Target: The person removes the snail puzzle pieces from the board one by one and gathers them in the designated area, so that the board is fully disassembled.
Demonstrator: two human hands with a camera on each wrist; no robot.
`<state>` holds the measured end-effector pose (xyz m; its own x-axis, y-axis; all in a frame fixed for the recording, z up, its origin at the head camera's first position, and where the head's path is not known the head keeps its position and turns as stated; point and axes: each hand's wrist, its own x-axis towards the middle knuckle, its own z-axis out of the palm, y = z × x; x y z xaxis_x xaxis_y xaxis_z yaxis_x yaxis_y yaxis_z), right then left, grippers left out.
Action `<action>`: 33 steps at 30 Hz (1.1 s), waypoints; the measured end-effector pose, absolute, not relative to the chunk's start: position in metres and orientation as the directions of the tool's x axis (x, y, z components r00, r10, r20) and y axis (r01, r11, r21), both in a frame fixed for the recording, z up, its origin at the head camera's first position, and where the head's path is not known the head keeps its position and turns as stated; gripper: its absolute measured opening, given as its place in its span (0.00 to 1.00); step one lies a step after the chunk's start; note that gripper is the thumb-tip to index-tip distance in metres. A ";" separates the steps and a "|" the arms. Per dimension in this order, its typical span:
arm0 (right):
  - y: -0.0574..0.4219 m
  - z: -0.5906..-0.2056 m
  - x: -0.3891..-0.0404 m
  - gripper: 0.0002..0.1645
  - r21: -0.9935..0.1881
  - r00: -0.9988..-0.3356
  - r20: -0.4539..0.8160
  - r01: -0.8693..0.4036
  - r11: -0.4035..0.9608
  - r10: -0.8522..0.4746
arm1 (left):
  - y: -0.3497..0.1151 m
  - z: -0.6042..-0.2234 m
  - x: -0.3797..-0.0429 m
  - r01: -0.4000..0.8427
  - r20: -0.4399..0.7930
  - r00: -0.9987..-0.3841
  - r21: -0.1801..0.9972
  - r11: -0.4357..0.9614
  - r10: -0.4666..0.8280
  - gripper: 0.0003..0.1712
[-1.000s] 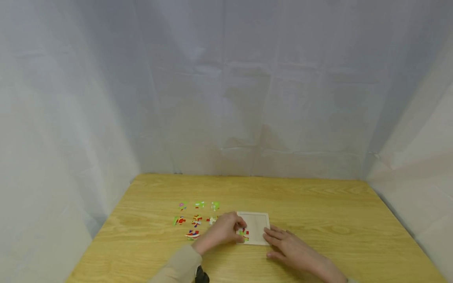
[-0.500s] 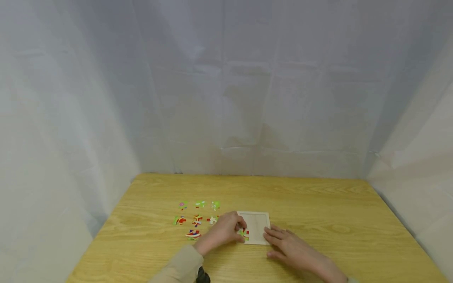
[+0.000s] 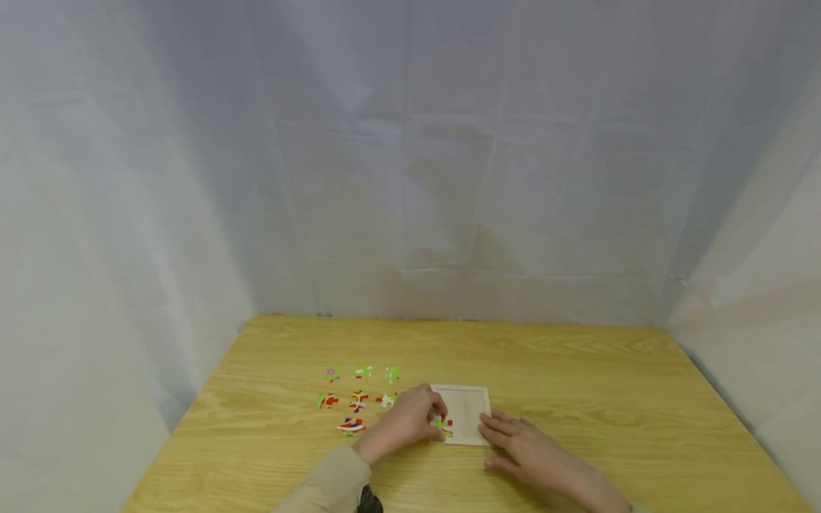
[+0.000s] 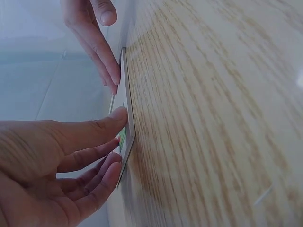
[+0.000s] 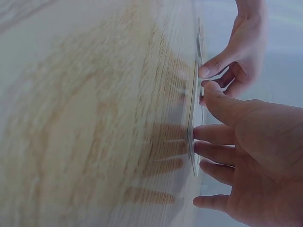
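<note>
A square, light wooden puzzle tray [image 3: 467, 413] lies flat on the table. In its near left corner is a green, red and white puzzle piece [image 3: 445, 426], partly hidden by my left hand [image 3: 405, 419]. The left thumb and curled fingers pinch this piece at its edges; a sliver of its green shows between them in the left wrist view. My right hand [image 3: 527, 454] rests on the tray's right rim, fingers fairly straight with the tips on the edge. The right wrist view shows those fingertips along the tray's side, thumb raised above it.
Left of the tray, loose puzzle pieces lie in rows on the wooden table [image 3: 577, 370]: a green one with a pink flower [image 3: 331, 372], a red and green one [image 3: 328, 400], a red, white and blue one [image 3: 351, 426] and several others. Pale curtains [image 3: 410, 178] enclose the table.
Both hands keep nearly the same place on the tray. The left fingers shift only slightly at the puzzle piece, and the loose pieces stay where they were.
</note>
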<state>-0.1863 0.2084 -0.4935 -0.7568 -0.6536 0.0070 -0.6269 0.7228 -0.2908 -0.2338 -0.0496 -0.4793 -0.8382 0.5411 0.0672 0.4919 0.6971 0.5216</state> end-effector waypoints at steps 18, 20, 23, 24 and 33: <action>0.209 -0.494 -0.186 0.38 -0.275 -0.754 0.019 -0.635 0.722 -0.656 | -0.051 -0.489 -0.248 0.484 0.143 -0.827 0.672 0.560 0.544 0.07; 0.208 -0.493 -0.186 0.38 -0.286 -0.758 0.002 -0.626 0.726 -0.652 | -0.052 -0.491 -0.251 0.488 0.162 -0.825 0.686 0.539 0.541 0.05; 0.207 -0.493 -0.187 0.38 -0.296 -0.760 -0.012 -0.618 0.728 -0.650 | -0.053 -0.494 -0.254 0.482 0.167 -0.827 0.702 0.524 0.537 0.03; 0.207 -0.493 -0.187 0.38 -0.298 -0.760 -0.013 -0.617 0.728 -0.650 | -0.054 -0.495 -0.255 0.474 0.162 -0.830 0.709 0.522 0.534 0.02; 0.204 -0.492 -0.189 0.38 -0.299 -0.752 -0.015 -0.625 0.721 -0.659 | -0.065 -0.495 -0.257 0.416 0.131 -0.856 0.749 0.516 0.500 0.02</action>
